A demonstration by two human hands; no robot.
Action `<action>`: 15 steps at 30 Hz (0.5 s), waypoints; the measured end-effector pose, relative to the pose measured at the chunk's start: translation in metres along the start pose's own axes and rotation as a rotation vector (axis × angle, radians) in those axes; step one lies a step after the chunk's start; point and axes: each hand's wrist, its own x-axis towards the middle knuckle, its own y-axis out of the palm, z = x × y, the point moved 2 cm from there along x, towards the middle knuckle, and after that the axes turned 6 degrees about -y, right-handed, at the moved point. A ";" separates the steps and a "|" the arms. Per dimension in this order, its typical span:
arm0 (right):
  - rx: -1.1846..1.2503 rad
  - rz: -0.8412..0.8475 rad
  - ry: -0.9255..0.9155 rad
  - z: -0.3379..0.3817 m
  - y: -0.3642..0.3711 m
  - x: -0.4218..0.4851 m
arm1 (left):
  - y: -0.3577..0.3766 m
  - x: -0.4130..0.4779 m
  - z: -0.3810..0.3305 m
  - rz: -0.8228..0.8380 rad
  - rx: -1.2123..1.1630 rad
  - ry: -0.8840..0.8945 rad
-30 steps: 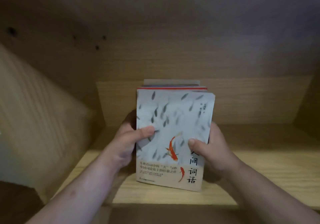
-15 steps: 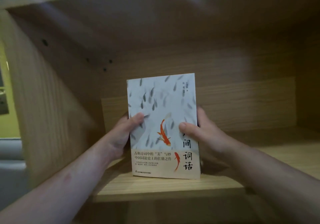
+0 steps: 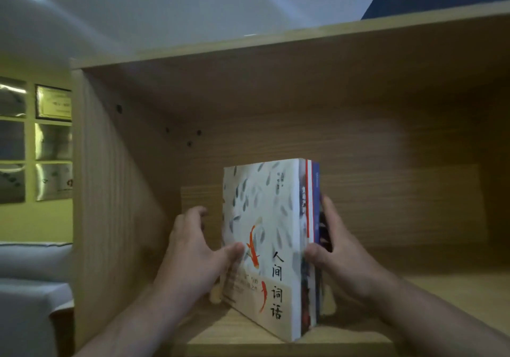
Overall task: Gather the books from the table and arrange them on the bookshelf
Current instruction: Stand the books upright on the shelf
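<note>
The stack of books with the white fish-picture cover (image 3: 265, 232) is now standing up on the light wooden shelf board (image 3: 441, 287), turning its cover to the left. The red and blue book backs (image 3: 311, 204) are showing now. The left hand (image 3: 190, 254) is opening, with only its thumb touching the cover. The right hand (image 3: 342, 254) is now pinching the book backs.

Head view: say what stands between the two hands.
In the head view, standing books fill the gap: the left hand touches the white fish-cover book, and the right hand grips the blue side.
</note>
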 end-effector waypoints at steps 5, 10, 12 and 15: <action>-0.112 0.011 0.052 0.003 0.015 0.003 | -0.011 -0.037 -0.012 0.186 -0.172 0.113; 0.082 0.038 0.018 0.002 0.020 0.003 | -0.017 -0.045 -0.018 0.451 -0.154 0.085; 0.108 0.049 0.063 0.002 0.022 0.004 | -0.016 -0.042 -0.019 0.448 -0.180 0.085; 0.085 0.086 0.103 0.005 0.031 0.002 | -0.017 -0.035 -0.011 0.482 -0.231 0.033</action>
